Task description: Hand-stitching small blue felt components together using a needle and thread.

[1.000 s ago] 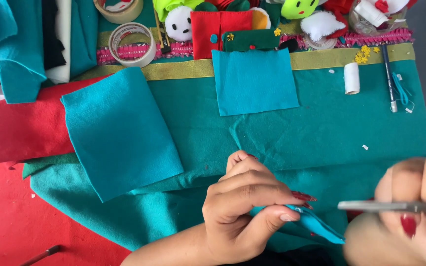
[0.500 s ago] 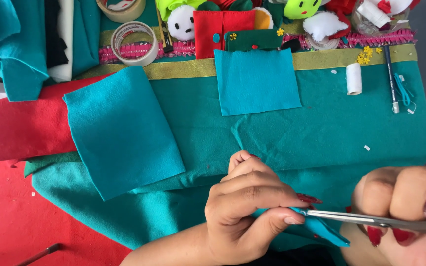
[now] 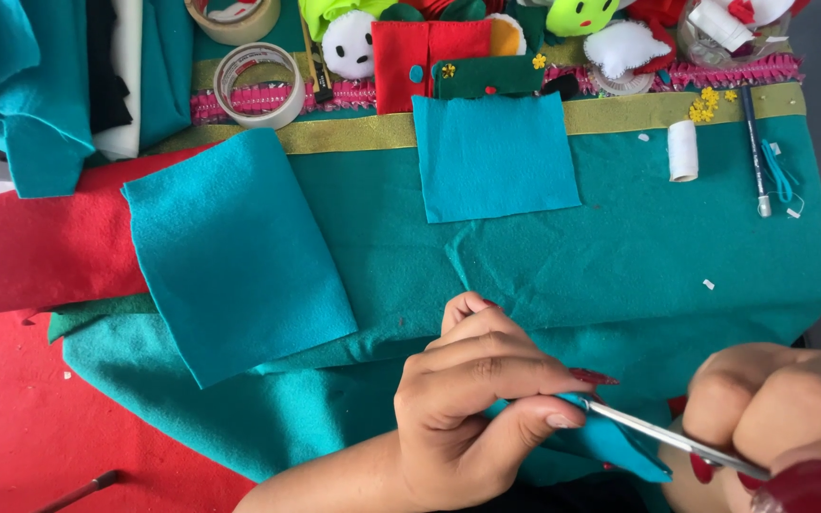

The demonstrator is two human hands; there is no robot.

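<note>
- Head view, nearest: the left hand pinches a small teal felt scrap between thumb and fingertips; the scrap sticks out to that hand's right.
- Right hand is closed around a pair of scissors, whose blades meet the scrap just beside the left thumb.
- Under both hands lies a large dark-teal felt sheet that covers the counter; red cloth shows to the left of the left hand.
- Two loose blue felt pieces: a big one up and left of the left hand, and a smaller square straight beyond it.
- Beyond the right hand: one white thread spool and one thin pen-like tool, lying side by side.
- Farther left: two tape rolls, a clear one and a tan one.
- Farthest: a row of felt toys, the white one with a face, on pink trim and a gold band.
- Far right corner: a clear container with white and red bits; I cannot tell what they are.
</note>
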